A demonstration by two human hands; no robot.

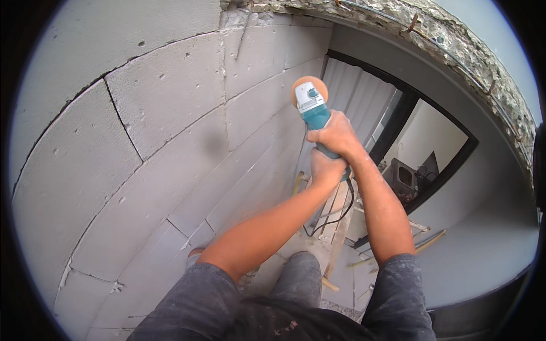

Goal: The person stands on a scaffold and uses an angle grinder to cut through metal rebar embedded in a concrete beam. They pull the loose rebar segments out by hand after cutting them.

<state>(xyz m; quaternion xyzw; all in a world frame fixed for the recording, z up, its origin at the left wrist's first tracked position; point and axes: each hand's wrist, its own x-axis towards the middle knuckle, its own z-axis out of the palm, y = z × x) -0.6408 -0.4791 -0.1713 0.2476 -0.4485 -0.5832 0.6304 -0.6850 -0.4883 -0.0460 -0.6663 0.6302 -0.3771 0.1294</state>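
Both my hands are wrapped round a teal angle grinder (pixel 316 116) with a pale grey head, held out ahead of me. My right hand (pixel 336 134) grips the body just behind the head. Closer to me, my left hand (pixel 328 167) is closed round the rear part. An orange-brown round disc (pixel 316 85) shows behind the grinder's head, near the far end of the pale block wall (pixel 170 136). Whether the disc touches the wall I cannot tell. A black power cord (pixel 349 207) hangs in a loop from the tool's rear end.
Rough broken concrete with exposed rebar (pixel 435 42) runs overhead at the right. Below my hands stand wooden planks (pixel 339 224), like a scaffold or ladder. A black-framed opening (pixel 424 102) lies to the right, with a dusty dark boxy object (pixel 402 177) beyond it.
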